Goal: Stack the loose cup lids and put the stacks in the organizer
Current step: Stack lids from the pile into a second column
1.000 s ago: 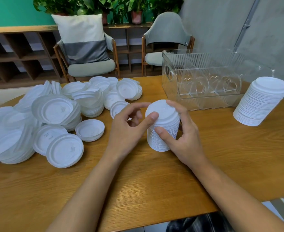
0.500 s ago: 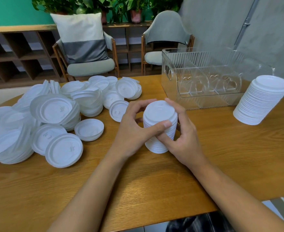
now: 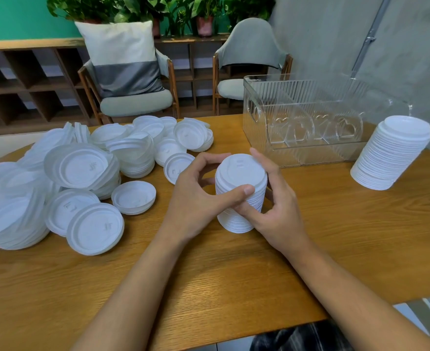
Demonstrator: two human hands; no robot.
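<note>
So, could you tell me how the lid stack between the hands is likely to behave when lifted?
Probably light for its size: the lid stack looks like thin nested plastic. It may lean or slide apart, as the finished stack beside the organizer leans. Gripping it with the left hand and right hand from both sides should steady it.

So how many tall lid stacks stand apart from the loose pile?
2. One lid stack stands mid-table, gripped by the left hand and right hand; the taller lid stack stands at right, beside the clear organizer. The pile may hide shorter stacks.
</note>
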